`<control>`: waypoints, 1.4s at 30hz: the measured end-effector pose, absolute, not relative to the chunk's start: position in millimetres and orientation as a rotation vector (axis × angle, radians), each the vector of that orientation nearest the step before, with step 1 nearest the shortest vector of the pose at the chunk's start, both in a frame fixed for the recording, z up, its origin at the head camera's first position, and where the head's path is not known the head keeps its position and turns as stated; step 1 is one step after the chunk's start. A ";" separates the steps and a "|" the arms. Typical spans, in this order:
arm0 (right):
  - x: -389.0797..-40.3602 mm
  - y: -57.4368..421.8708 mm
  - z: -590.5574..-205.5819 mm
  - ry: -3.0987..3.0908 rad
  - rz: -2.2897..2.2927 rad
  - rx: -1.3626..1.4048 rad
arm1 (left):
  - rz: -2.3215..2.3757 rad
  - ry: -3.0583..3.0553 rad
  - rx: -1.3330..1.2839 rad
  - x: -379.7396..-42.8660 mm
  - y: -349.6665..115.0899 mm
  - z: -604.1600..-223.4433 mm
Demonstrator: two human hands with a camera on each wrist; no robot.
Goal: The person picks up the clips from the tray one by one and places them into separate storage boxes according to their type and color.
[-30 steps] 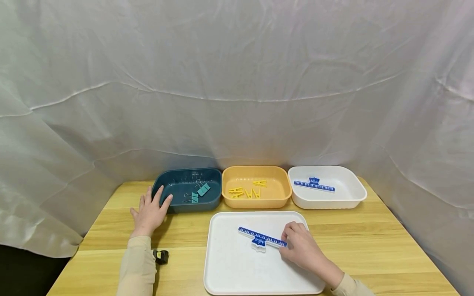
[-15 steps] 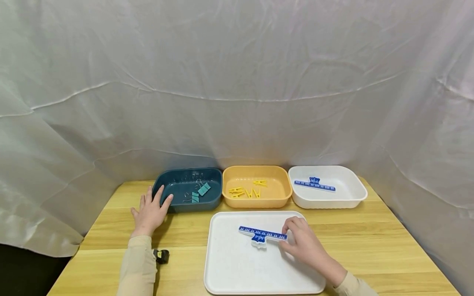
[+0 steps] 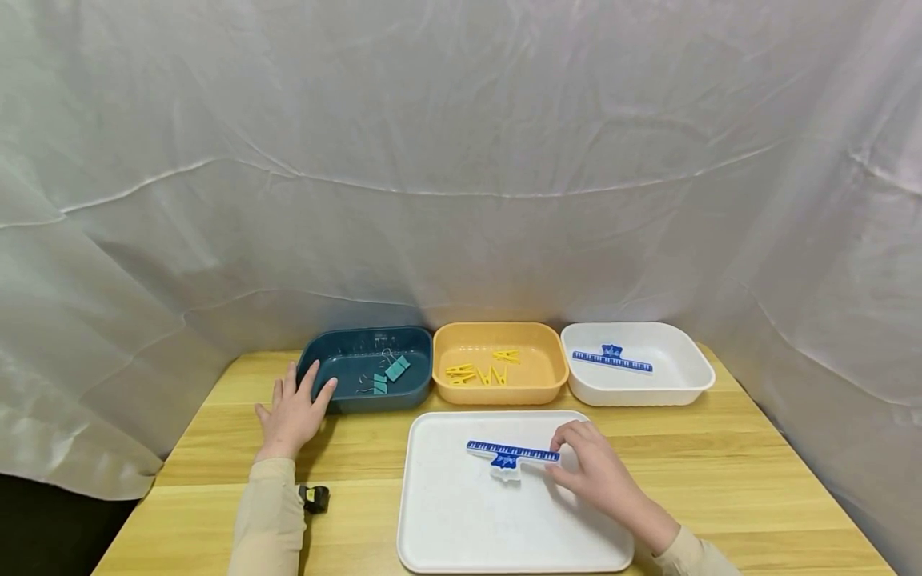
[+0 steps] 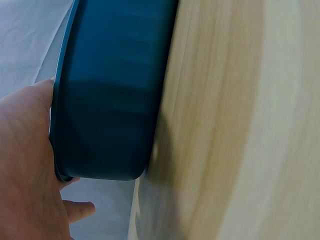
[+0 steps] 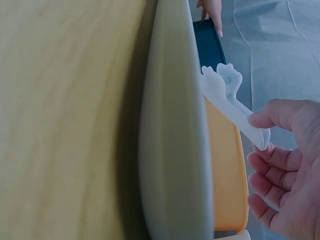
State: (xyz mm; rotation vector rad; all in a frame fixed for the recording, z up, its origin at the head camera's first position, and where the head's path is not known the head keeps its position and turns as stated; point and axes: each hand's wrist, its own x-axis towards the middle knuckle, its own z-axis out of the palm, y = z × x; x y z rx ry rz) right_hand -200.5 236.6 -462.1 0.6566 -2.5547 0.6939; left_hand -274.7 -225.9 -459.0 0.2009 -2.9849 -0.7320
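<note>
My right hand [image 3: 594, 472] pinches the right end of a blue-and-white music page clip [image 3: 504, 462] with piano keys printed on it. Over the white tray [image 3: 461, 528], the clip lies nearly level across the head view, its handle toward me. The right wrist view shows thumb and index finger on the end of the white clip [image 5: 232, 107], the other fingers loosely bent. My left hand [image 3: 291, 420], fingers spread, rests on the left end of the dark teal bin [image 3: 374, 404]. Teal binder clips [image 3: 396, 368] lie in that bin.
At the back, a yellow bin [image 3: 497, 396] with several yellow clothespins [image 3: 484, 376] stands between the teal bin and a white bin [image 3: 641, 397]. Another piano-key clip [image 3: 612, 360] lies in the white bin. A small black object [image 3: 314, 500] sits beside my left sleeve.
My right hand has shifted slightly right and turned the music page clip more level, with its handle swung a little toward me. The left hand has stayed on the teal bin.
</note>
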 end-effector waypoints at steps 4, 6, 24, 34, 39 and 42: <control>-200.8 238.4 -461.3 -2.545 0.692 0.665 | -0.729 -2.983 0.199 -274.9 -225.7 -459.5; -201.2 239.6 -460.5 -2.543 0.690 0.662 | -0.726 -2.983 0.199 -275.1 -225.7 -459.9; -207.1 254.6 -449.9 -2.481 0.691 0.643 | -0.731 -2.989 0.202 -275.7 -226.2 -459.3; -209.4 266.5 -437.7 -2.424 0.713 0.631 | -0.731 -2.988 0.200 -275.6 -227.2 -459.7; -211.9 274.1 -430.6 -2.377 0.719 0.625 | -0.744 -2.991 0.203 -275.0 -227.0 -458.6; -214.1 279.9 -427.4 -2.356 0.719 0.623 | -0.741 -2.999 0.207 -274.7 -226.8 -458.4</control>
